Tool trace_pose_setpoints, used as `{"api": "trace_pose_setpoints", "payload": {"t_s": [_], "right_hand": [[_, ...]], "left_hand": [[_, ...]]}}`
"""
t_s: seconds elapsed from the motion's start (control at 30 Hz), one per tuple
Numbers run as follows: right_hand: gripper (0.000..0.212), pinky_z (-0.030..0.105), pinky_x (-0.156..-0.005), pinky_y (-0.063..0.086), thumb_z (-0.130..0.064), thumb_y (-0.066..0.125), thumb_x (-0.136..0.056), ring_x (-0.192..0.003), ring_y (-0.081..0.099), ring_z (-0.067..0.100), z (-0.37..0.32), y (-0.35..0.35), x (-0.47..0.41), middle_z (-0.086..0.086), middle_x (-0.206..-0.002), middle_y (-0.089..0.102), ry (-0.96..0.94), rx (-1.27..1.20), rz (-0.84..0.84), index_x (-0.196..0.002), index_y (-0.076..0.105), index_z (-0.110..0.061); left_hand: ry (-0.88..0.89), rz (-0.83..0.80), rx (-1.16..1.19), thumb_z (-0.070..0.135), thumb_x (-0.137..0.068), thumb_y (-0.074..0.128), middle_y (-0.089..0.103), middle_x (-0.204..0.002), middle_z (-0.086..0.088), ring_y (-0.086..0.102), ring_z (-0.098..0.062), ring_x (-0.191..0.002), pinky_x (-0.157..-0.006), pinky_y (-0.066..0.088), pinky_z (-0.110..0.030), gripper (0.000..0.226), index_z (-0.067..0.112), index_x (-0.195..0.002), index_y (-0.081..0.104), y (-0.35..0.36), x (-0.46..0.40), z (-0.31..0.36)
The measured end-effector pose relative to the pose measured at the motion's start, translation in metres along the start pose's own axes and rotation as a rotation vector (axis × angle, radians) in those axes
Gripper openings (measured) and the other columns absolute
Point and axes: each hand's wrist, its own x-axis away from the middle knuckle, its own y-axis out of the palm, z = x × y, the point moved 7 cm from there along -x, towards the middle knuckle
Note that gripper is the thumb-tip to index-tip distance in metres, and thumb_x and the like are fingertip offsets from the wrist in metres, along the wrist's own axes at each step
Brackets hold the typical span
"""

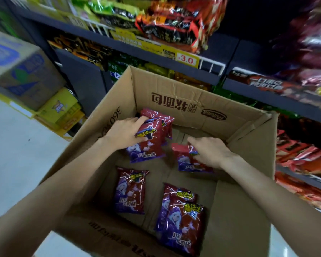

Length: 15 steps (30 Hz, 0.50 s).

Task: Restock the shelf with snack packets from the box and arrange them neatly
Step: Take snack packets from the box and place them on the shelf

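An open cardboard box (193,101) stands on the floor before the shelf (267,97). Inside lie several red-and-purple snack packets. My left hand (125,131) grips a stack of packets (148,145) at the box's far left, thumb under and fingers over the top. My right hand (209,151) pinches another packet (185,162) near the middle right of the box. A single packet (130,191) lies flat at the near left. Two overlapping packets (182,219) lie at the near right.
Dark shelves hold red and black packets (176,26) above and red packets (302,151) at right. A yellow price tag (186,59) reads 3.0. Stacked cartons (22,71) and yellow boxes (61,110) stand on the floor at left.
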Motion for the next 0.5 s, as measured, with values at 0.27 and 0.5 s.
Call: {"api": "trace_pose_setpoints", "payload": {"t_s": [0.27, 0.5], "right_hand": [[0.038, 0.025, -0.063, 0.042, -0.034, 0.061, -0.089, -0.084, 0.061, 0.018, 0.068, -0.133, 0.126, -0.003, -0.095, 0.061, 0.122, -0.497, 0.578, -0.121, 0.046, -0.021], [0.028, 0.006, -0.065, 0.041, -0.029, 0.059, -0.091, -0.075, 0.054, -0.016, 0.137, -0.198, 0.224, -0.02, -0.089, 0.056, 0.251, -0.756, 1.164, -0.114, 0.047, -0.02]], "left_hand": [[-0.17, 0.437, 0.169, 0.053, -0.077, 0.065, 0.063, -0.115, -0.006, 0.065, -0.024, -0.094, -0.068, 0.051, -0.031, 0.065, 0.014, -0.125, 0.046, -0.122, 0.037, 0.058], [0.275, 0.837, -0.159, 0.034, -0.077, 0.068, 0.065, -0.112, -0.011, 0.066, -0.026, -0.094, -0.074, 0.054, -0.035, 0.053, 0.016, -0.121, 0.045, -0.215, 0.022, 0.17]]}}
